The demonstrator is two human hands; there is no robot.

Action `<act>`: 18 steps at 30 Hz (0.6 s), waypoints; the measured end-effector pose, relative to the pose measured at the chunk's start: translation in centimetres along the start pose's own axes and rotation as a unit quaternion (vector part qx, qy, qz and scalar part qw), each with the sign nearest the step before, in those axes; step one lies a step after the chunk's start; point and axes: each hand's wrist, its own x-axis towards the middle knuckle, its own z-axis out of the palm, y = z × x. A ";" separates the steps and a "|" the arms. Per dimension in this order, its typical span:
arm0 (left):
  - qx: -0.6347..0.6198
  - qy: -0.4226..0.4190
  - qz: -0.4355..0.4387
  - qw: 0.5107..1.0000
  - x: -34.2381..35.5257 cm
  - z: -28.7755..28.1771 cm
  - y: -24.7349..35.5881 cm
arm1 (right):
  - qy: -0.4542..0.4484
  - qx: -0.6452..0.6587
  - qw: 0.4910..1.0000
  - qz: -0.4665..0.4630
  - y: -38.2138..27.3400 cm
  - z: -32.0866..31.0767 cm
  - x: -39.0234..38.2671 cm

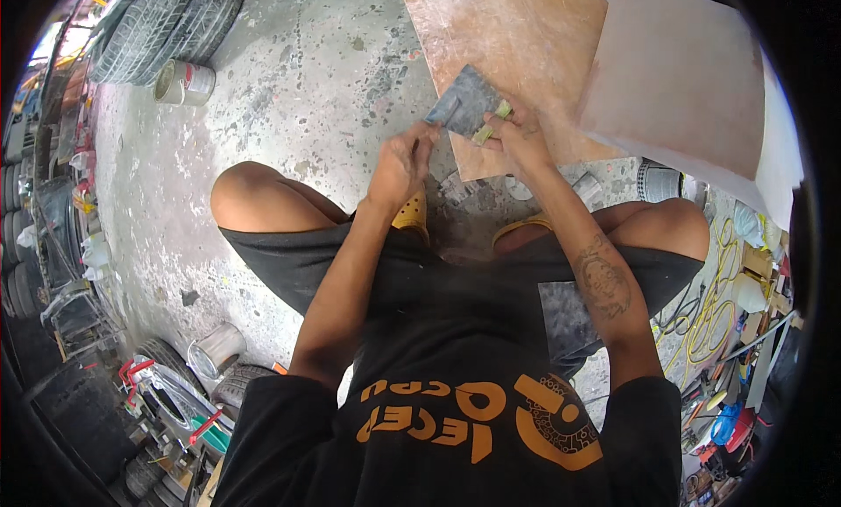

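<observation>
My right hand grips a flat grey, smeared square plate by its right edge. A yellow-green strip shows there, partly covered by my fingers. My left hand is closed in a pinch at the plate's left corner, where a blue edge shows. I cannot tell whether that blue edge belongs to the plate or to a separate thin blade. Beneath the plate, and reaching away from me, lies a large brown board. The plate is tilted above its near left corner.
A pale curved panel rests over the board's right side. A can stands by tires at far left; another can lies nearer. At right are a metal tin, a yellow hose and cluttered tools.
</observation>
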 end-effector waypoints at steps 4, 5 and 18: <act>-0.080 0.059 0.088 0.991 -1.9 1.8 -1.1 | 0.003 0.031 0.999 -0.010 0.2 0.6 -0.3; -0.079 0.060 0.090 0.991 -1.3 1.5 -1.5 | -0.004 0.027 1.000 -0.014 0.1 0.5 -0.1; -0.025 0.109 -0.015 0.994 -1.8 0.2 -0.5 | -0.054 -0.015 0.998 0.017 0.1 -0.8 0.3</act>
